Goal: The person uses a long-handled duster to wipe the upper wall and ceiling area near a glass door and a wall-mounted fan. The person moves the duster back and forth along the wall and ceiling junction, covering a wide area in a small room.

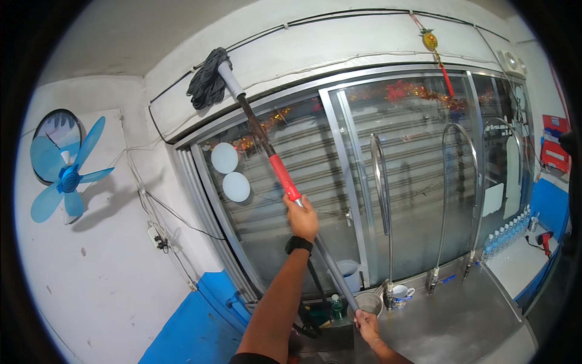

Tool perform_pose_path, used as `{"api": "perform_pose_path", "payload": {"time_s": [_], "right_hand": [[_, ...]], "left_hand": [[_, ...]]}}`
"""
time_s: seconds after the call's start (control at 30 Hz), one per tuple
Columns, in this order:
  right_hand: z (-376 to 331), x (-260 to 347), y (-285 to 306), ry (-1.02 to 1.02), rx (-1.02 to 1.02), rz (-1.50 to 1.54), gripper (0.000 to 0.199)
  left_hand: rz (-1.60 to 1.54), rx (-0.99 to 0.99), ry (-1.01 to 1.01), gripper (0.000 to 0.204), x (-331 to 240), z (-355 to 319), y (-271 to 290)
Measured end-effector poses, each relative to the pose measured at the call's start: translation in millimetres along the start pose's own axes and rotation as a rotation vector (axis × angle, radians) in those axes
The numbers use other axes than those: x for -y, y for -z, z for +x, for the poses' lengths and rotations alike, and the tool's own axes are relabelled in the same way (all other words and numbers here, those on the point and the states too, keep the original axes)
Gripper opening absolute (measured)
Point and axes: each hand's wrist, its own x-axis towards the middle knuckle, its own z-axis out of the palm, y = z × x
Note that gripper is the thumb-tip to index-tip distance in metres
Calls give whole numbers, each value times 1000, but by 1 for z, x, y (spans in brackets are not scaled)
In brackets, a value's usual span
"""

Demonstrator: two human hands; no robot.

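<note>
A long-handled mop slants up across the view, its dark grey string head against the white wall just above the window frame. My left hand, with a black watch on the wrist, is wrapped round the pole right below its red sleeve. Lower down, my right hand grips the grey pole near its bottom end, above the steel sink. Behind the pole stand sliding glass windows in metal frames, with a slatted shutter beyond them.
Tall curved faucets rise from the steel counter. A blue-bladed fan is on the left wall, near a socket with cables. Black cable runs above the window. Bottles and a red hair dryer are at right.
</note>
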Motion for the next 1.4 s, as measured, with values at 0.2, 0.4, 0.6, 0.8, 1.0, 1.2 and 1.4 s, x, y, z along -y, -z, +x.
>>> {"api": "perform_pose_path", "payload": {"time_s": [0.2, 0.4, 0.6, 0.8, 1.0, 1.2, 1.4], "right_hand": [[-32, -4, 24, 1, -46, 143, 60], [-36, -8, 20, 12, -2, 164, 59], [-13, 8, -1, 5, 54, 46, 61], [46, 45, -15, 31, 10, -292, 67], [90, 111, -46, 167, -9, -429, 62], [94, 128, -49, 89, -17, -489, 63], [91, 122, -45, 88, -32, -436, 64]], "left_hand": [[-165, 189, 100, 47, -57, -39, -29], [-244, 385, 144, 56, -65, -40, -27], [-135, 185, 157, 51, -16, -2, 14], [-252, 81, 332, 47, 36, 65, 58], [-313, -67, 337, 44, 75, 135, 88], [-353, -101, 363, 45, 73, 149, 90], [-434, -46, 350, 44, 62, 138, 86]]}}
